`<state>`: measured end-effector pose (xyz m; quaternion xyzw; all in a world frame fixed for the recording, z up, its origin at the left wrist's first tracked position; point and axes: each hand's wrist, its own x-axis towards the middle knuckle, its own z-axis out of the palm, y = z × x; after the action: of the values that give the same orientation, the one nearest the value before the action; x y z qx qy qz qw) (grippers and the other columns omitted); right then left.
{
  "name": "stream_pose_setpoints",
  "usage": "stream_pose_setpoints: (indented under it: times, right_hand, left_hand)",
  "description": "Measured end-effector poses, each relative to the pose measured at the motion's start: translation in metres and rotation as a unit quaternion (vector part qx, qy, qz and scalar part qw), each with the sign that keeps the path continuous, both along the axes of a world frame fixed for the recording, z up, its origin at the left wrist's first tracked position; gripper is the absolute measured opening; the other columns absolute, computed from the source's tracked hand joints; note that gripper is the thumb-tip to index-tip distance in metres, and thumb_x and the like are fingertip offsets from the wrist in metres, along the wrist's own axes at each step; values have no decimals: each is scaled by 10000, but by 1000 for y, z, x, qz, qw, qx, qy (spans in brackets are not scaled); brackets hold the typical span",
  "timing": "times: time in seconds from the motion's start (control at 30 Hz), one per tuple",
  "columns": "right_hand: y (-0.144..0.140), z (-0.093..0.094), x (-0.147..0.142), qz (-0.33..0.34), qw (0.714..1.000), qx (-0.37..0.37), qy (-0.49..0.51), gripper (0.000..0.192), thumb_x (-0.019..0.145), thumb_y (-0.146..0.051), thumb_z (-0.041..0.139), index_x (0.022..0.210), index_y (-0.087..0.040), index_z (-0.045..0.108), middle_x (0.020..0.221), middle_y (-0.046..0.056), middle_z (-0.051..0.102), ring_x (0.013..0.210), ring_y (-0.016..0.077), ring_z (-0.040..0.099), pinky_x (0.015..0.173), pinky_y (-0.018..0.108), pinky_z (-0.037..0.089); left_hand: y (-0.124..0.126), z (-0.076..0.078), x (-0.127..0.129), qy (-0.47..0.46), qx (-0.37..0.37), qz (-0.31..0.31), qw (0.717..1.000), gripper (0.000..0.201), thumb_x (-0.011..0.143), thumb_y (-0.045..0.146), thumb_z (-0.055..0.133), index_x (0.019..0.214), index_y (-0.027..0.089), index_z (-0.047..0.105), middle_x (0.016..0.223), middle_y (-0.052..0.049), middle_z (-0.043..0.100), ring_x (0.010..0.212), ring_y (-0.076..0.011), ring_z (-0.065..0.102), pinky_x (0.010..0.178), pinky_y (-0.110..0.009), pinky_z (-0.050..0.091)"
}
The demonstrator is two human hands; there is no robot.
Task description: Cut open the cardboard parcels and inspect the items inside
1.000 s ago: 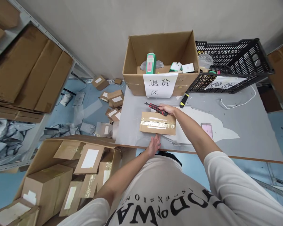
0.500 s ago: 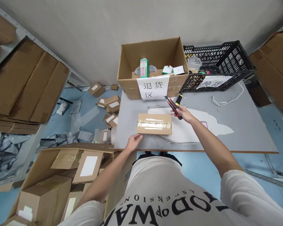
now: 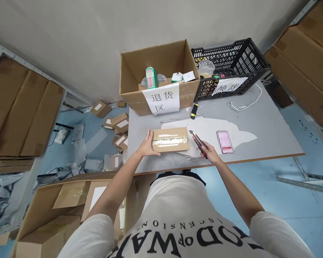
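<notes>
Writing first: paper sign [image 3: 162,101] on the open cardboard box [image 3: 156,59] reads "退货区"; a second sign [image 3: 228,85] on the black crate [image 3: 231,61] cannot be read in full; the shirt print shows "WA", "OD" and "OF" upside down. The box holds one green-and-pink carton [image 3: 150,77] and two small white packets [image 3: 183,76]. One taped parcel [image 3: 170,139] lies flat on the grey table [image 3: 271,132], near its front edge. Left hand [image 3: 147,145] rests open against the parcel's left end; right hand [image 3: 211,154] is closed around one red-and-black utility knife [image 3: 198,142], tip just beside the parcel's right end. One pink phone [image 3: 224,142] and one yellow-and-black tool [image 3: 194,110] lie on the table.
</notes>
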<state>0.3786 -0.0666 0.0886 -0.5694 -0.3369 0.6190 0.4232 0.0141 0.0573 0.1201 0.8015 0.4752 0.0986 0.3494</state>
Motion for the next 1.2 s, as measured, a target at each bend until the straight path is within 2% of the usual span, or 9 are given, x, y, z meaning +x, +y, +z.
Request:
stream_pose_setpoints:
  times: [0.1,0.33,0.47,0.63,0.83,1.03,1.2]
  right_hand:
    - [0,4,-3,16,1000,3,-3,659,758,-560,569,1300,-210,433,863,48,644,412,64,447,339,204,327]
    - [2,17,7,84,996,-14,-28,655,787,-533,551,1344,-213,421,753,13,612,386,66,429,328,203,326]
    - [5,26,16,117,992,-28,-49,620,796,-502,555,1337,-216,452,643,-23,561,365,69,409,321,201,302]
    - [-9,29,23,129,988,-64,-63,648,779,-518,568,1351,-240,446,572,-39,523,357,83,414,309,203,293]
    - [-35,25,27,157,984,-51,-71,618,799,-522,539,1326,-207,473,541,-47,493,337,78,377,306,213,285]
    - [-51,24,32,163,980,-80,-81,593,815,-514,525,1316,-200,481,589,-38,498,338,68,377,309,214,268]
    - [-54,23,34,144,982,-64,-107,616,804,-521,536,1328,-204,469,620,-28,526,357,69,376,323,216,268]
  left_hand:
    - [5,-2,2,19,-5,-11,1000,1531,311,679,779,1467,96,-38,1513,-262,-70,1395,-402,5,1094,-490,215]
    - [2,-2,5,52,22,16,998,1444,337,619,805,1468,128,54,1520,-213,70,1378,-392,184,1080,-463,276]
    - [0,-3,8,81,51,19,995,1407,366,607,803,1460,114,69,1497,-230,155,1380,-398,163,1104,-529,168]
    - [-1,0,10,118,41,33,992,1378,378,597,802,1461,156,72,1508,-216,139,1374,-414,166,1099,-580,98]
    - [-2,0,11,110,36,41,992,1392,370,588,810,1466,161,66,1509,-219,137,1377,-416,152,1093,-602,77]
    - [-1,-3,10,103,33,36,994,1403,375,592,805,1467,155,41,1511,-221,126,1382,-410,137,1091,-608,67]
    - [0,-4,9,105,30,28,994,1415,381,599,800,1466,148,12,1516,-227,98,1380,-414,142,1077,-630,80]
